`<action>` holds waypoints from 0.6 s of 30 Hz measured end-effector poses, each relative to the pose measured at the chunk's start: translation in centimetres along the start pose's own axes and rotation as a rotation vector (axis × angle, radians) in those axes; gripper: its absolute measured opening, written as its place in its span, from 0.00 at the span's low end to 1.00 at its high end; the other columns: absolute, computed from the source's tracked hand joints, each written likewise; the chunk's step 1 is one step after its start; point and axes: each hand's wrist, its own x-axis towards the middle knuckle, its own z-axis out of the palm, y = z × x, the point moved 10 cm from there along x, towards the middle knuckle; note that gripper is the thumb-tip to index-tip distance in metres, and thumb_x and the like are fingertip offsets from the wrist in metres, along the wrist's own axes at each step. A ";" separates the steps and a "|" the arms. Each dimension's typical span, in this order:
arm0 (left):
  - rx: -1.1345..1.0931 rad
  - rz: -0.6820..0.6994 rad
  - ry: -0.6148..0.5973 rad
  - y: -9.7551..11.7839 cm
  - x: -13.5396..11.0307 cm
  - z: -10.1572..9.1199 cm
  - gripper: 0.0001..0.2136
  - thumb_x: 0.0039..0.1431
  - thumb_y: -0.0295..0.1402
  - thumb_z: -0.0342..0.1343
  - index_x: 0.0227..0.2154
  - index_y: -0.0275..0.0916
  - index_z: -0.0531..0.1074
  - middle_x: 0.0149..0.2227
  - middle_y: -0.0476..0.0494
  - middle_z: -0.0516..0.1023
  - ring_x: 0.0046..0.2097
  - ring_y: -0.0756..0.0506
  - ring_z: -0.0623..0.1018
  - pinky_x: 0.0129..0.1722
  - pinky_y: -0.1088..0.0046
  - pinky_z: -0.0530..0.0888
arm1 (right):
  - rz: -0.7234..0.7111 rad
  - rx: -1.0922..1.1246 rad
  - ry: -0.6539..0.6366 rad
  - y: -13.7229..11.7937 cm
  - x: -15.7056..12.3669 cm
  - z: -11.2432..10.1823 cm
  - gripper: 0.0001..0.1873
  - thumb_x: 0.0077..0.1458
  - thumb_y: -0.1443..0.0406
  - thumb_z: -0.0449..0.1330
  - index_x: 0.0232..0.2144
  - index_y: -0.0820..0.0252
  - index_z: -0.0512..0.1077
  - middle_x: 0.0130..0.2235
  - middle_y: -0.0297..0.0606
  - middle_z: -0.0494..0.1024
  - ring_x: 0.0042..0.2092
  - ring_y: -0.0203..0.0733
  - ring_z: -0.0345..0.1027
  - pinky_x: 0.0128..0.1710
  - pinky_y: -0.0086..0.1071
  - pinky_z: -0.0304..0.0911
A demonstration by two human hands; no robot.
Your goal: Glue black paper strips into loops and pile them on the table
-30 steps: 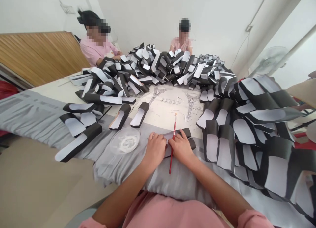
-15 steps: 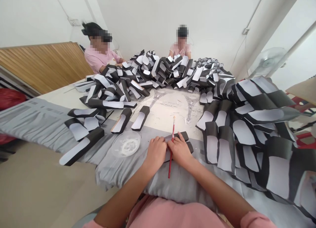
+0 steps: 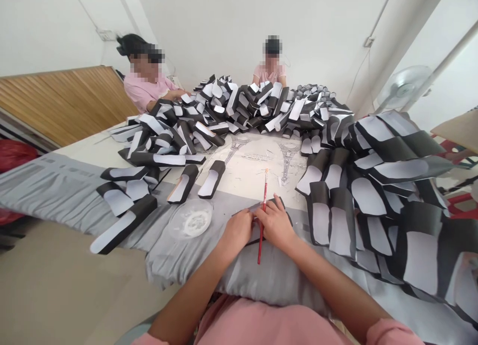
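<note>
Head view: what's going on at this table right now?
A person's left hand and right hand press on a black paper piece lying on the grey cloth. The right hand also holds a red brush. A clear dish of white paste sits just to their left. Folded black-and-white pieces are heaped around, and two other people sit at the far side.

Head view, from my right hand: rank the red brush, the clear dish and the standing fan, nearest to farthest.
1. red brush: held in the right hand itself.
2. clear dish: off to the left.
3. standing fan: far back on the right.
</note>
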 end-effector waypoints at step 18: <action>-0.052 -0.008 0.010 0.6 0.1 -0.6 0.11 0.62 0.24 0.48 0.37 0.37 0.77 0.41 0.37 0.80 0.43 0.41 0.80 0.42 0.68 0.74 | -0.077 0.018 -0.046 -0.1 0.0 1.0 0.14 0.55 0.79 0.50 0.34 0.57 0.68 0.30 0.38 0.76 0.41 0.46 0.68 0.68 0.53 0.53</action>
